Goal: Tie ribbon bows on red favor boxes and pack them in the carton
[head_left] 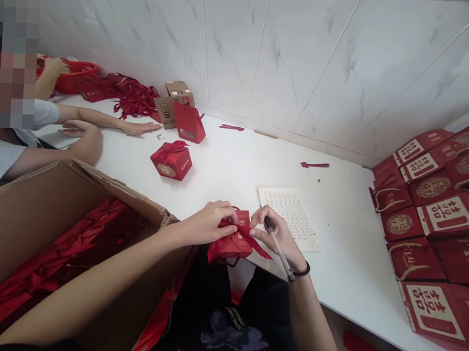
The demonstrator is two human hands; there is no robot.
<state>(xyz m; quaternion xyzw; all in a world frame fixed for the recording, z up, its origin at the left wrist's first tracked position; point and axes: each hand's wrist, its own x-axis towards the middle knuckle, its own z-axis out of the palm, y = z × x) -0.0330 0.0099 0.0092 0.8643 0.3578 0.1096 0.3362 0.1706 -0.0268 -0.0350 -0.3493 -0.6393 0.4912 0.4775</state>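
A small red gift box (231,246) sits at the table's near edge in front of me, with a dark red ribbon (215,246) across its top. My left hand (216,224) pinches the ribbon near the middle of the box. On the other side, my right hand (273,232) pinches the ribbon between thumb and finger. A pen (280,251) with a black cap is also tucked in the right hand, slanting down toward the wrist. Beside that hand lies a sheet of handwritten paper (295,215), partly hidden by it.
An open cardboard carton (28,212) with red ribboned items stands at my left. Red gift bags (436,217) are stacked at the right. A tied red box (171,160) and a red bag-shaped box (190,123) stand farther back. Another person's hand (142,129) rests on the table.
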